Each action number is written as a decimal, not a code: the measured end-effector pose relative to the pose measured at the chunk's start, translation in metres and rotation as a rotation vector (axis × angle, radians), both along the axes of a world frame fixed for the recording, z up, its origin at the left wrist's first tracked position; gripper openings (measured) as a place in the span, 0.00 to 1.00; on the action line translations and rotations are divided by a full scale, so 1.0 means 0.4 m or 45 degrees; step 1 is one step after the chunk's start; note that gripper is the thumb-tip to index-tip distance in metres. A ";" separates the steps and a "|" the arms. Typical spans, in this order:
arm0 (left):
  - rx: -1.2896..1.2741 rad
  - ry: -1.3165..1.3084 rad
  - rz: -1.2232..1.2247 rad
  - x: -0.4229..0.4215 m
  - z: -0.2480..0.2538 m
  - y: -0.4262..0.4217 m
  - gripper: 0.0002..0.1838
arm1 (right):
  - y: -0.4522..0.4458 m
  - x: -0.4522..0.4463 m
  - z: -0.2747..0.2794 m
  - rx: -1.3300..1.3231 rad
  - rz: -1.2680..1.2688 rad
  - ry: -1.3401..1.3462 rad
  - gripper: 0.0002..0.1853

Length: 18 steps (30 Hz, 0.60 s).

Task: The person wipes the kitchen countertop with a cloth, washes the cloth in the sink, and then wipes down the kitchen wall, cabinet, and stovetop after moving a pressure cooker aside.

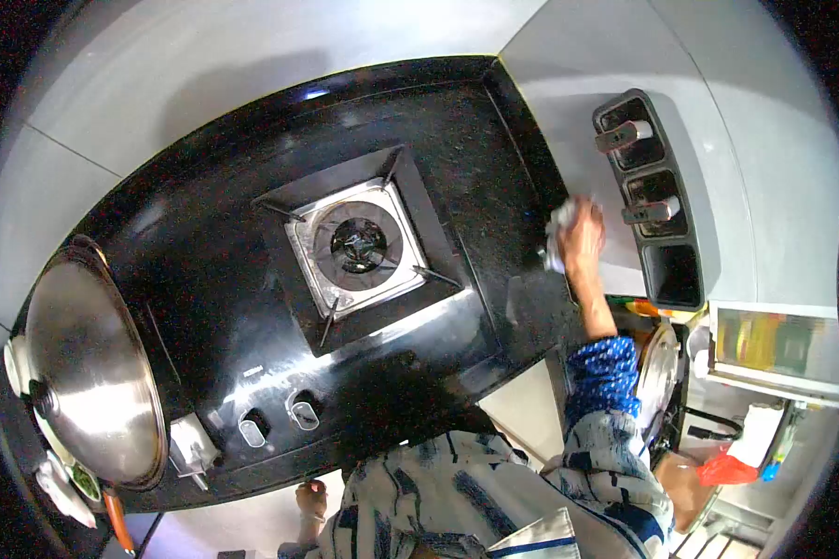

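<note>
At the right end of the black countertop, my right hand point(583, 233) is wrapped round a white cloth point(559, 233). The cloth is bunched against the raised black edge by the grey wall. My left hand point(312, 500) hangs low by the counter's front edge, its fingers curled; whether anything is inside them is hidden. Between the hands lies a gas stove point(382, 345) with a single burner point(359, 246) and a square metal drip tray around it. Two control knobs point(303, 410) sit on its front side.
A large metal lid point(98, 373) covers the left end of the counter, with a bowl of greens point(86, 483) and an orange handle point(118, 522) beside it. On the right wall hangs a dark three-slot holder point(673, 275). Below it stand a metal pot point(659, 363) and shelves.
</note>
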<state>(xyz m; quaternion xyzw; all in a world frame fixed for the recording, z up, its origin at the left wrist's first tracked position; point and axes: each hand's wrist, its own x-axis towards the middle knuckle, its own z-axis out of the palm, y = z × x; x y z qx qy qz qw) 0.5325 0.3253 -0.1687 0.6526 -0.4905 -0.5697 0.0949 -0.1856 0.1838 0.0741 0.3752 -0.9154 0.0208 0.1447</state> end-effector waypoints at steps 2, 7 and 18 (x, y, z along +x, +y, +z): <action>0.112 -0.098 -0.027 0.003 0.017 0.015 0.12 | -0.149 -0.042 0.027 -0.278 0.070 -0.027 0.29; 0.240 -0.110 0.113 0.014 0.042 0.092 0.09 | -0.588 -0.214 -0.004 -1.027 0.283 -0.316 0.26; 0.401 0.069 0.287 -0.043 0.107 0.126 0.09 | -0.932 0.349 -0.039 -0.051 1.603 -0.336 0.21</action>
